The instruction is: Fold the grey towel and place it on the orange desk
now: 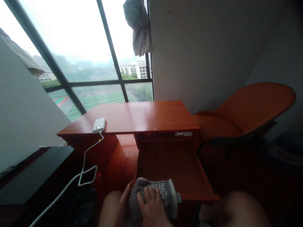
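A grey towel (165, 192) with a white pattern, a pale border and a small tag lies bunched over the front left of a pulled-out wooden drawer (170, 164). On top of it rests my right hand (152, 205), its bent fingers gripping the cloth. My left hand (123, 198) is at the towel's left edge, close to the drawer's front left corner. One of its fingers points up along that corner; the others are hidden, so its grip does not show. Bare wood shows on the drawer's floor.
The drawer belongs to a reddish wooden desk (142, 116). A white power bank (98, 125) stands on it, with a white cable (82, 172) hanging down left. An orange chair (255, 107) is at the right, a dark surface (35, 176) at the left. My knees flank the drawer front.
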The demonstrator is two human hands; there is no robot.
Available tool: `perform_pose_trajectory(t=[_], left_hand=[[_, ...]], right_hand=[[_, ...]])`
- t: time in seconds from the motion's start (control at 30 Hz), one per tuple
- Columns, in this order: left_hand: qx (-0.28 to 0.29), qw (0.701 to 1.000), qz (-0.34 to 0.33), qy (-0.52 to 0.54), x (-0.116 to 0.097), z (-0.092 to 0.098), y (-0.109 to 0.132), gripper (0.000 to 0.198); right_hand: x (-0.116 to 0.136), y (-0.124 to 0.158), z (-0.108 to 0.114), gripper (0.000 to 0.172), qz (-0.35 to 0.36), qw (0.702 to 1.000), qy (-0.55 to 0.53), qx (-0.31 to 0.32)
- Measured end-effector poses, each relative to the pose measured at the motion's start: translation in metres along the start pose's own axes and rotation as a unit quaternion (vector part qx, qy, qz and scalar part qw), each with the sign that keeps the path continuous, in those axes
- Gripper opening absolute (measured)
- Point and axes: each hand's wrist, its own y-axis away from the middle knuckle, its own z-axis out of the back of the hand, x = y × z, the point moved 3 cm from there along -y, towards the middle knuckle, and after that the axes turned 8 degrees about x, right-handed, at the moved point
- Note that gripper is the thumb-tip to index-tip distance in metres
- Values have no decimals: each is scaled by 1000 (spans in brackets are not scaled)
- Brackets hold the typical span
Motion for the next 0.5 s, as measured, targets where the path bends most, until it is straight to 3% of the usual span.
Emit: perform_pose_trajectory(t=[0.1, 0.23, 0.4, 0.5], left_hand=[[13, 999, 25, 38, 2, 13, -1, 59], [-28, 999, -14, 21, 5, 33, -9, 56], [-13, 998, -47, -29, 14, 30, -19, 51], [-44, 989, -84, -117, 12, 25, -21, 50]], right_hand=[[22, -32, -7, 58, 6, 999, 27, -31], [20, -54, -21, 51, -11, 990, 90, -108], [-8, -30, -22, 60, 64, 937, 162, -303], [-34, -4, -19, 74, 84, 915, 184, -348]])
